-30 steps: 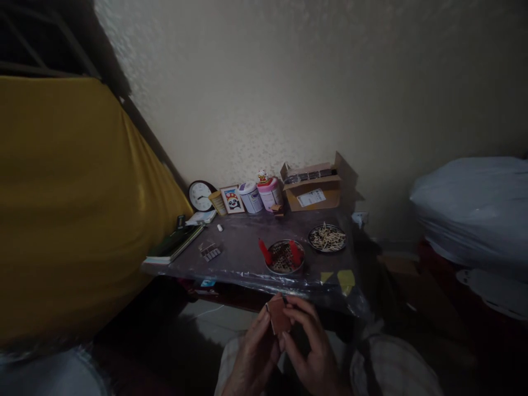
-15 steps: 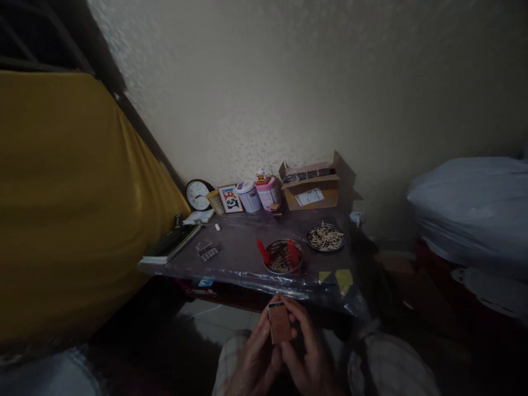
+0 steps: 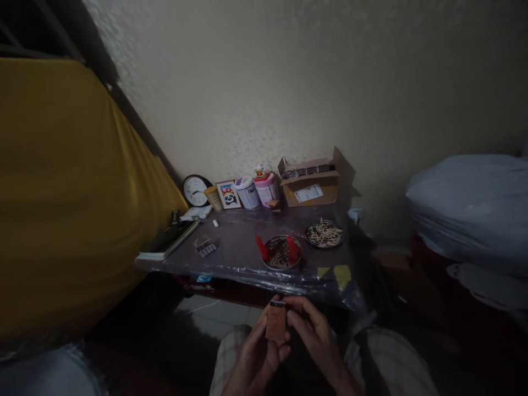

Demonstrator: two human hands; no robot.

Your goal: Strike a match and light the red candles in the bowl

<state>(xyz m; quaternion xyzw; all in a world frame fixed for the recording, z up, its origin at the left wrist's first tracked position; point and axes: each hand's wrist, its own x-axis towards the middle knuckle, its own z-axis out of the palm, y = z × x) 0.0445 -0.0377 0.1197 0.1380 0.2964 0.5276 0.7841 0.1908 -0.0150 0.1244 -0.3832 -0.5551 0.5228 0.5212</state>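
My left hand [image 3: 256, 360] holds a small reddish matchbox [image 3: 275, 320] upright in front of my lap, fingers closed around it. My right hand [image 3: 315, 335] is at the box's right edge, its fingers pinched against it; I cannot make out whether they hold anything else. On the low table [image 3: 237, 258] beyond stand a round dish with two red candles [image 3: 281, 252] and a dark plate of matchsticks [image 3: 324, 232].
Along the wall stand a clock [image 3: 195, 190], a panda picture [image 3: 228, 194], two tubs [image 3: 258, 190] and an open cardboard box [image 3: 312, 185]. A book [image 3: 165, 242] lies at the table's left. A yellow cloth [image 3: 70, 203] hangs left; a wrapped bundle [image 3: 470, 203] sits right.
The matchbox has been turned more upright in my hands, and my right fingers have shifted to its right side. The view has drifted slightly.
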